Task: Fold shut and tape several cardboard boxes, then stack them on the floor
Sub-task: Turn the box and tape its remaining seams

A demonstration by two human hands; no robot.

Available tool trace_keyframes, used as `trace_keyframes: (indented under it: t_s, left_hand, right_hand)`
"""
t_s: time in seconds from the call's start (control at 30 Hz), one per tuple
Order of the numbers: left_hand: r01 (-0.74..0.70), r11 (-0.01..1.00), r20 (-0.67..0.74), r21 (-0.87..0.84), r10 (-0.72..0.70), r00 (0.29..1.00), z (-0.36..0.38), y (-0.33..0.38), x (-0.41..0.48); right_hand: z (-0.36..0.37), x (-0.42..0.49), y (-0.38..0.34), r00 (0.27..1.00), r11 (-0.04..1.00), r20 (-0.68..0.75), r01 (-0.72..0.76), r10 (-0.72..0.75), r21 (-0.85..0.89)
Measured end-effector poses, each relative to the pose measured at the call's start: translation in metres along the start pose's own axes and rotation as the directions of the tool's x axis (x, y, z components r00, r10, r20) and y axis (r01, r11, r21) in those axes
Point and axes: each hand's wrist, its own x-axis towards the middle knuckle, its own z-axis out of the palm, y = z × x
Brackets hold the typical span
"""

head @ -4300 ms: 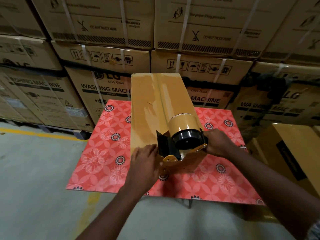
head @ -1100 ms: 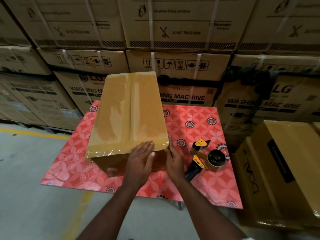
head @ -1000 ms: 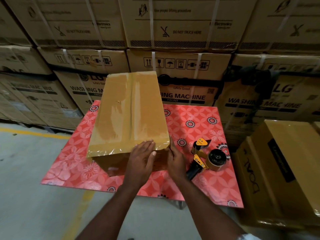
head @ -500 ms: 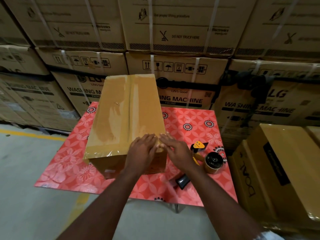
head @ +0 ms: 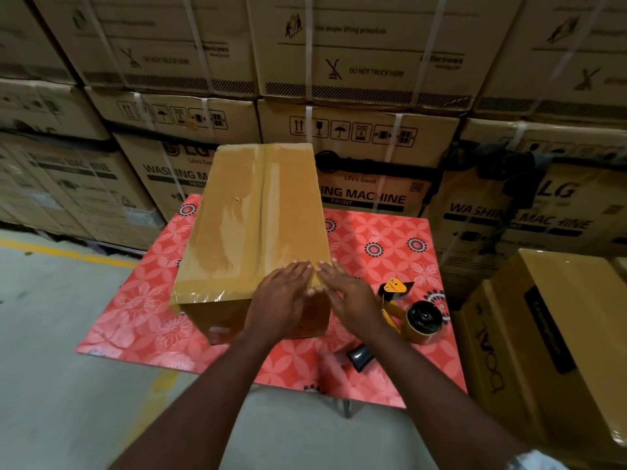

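Note:
A closed brown cardboard box (head: 251, 225) stands on the red flowered table (head: 383, 239), its top covered in glossy brown tape. My left hand (head: 283, 296) lies flat with straight fingers over the near right corner of the box top. My right hand (head: 349, 293) presses flat beside it on the same corner and edge. A yellow and black tape dispenser (head: 412, 313) with a brown tape roll lies on the table just right of my right hand, touched by neither hand.
Large strapped washing machine cartons (head: 366, 137) form a wall behind the table. Taped brown boxes (head: 556, 351) stand on the floor at the right. Grey concrete floor (head: 61, 351) with a yellow line stretches to the left.
The tape dispenser left my right hand and now lies on the table. Both hands slid from the box's near face up onto its top corner.

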Motion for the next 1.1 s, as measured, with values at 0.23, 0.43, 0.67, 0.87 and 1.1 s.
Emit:
trace_keyframes:
  t_s: [0.23,0.43,0.67,0.87,1.1]
  left_hand:
    - [-0.004,0.999,0.071,-0.047,0.007,0.997,-0.009,-0.007,0.000]
    - [0.026,0.996,0.019,0.082,-0.028,0.999,-0.027,-0.059,-0.029]
    - [-0.023,1.000,0.012,-0.014,0.023,1.000,-0.028,-0.072,-0.032]
    - [-0.034,0.999,0.009,-0.015,0.034,0.999,-0.028,-0.074,-0.033]
    - [-0.035,0.999,-0.006,0.004,0.035,0.999,-0.046,-0.102,-0.047]
  right_hand:
    - [0.005,0.002,-0.012,0.999,0.997,0.030,0.020,-0.018,-0.076]
    - [0.042,0.025,-0.045,0.994,0.976,0.069,0.094,-0.082,-0.194]
    - [0.053,0.023,-0.051,0.999,0.956,0.035,0.044,-0.036,-0.290]
    - [0.069,0.020,-0.066,0.995,0.939,-0.004,0.089,-0.096,-0.333]
    - [0.089,0.038,-0.083,1.000,0.978,0.024,0.006,-0.001,-0.207]
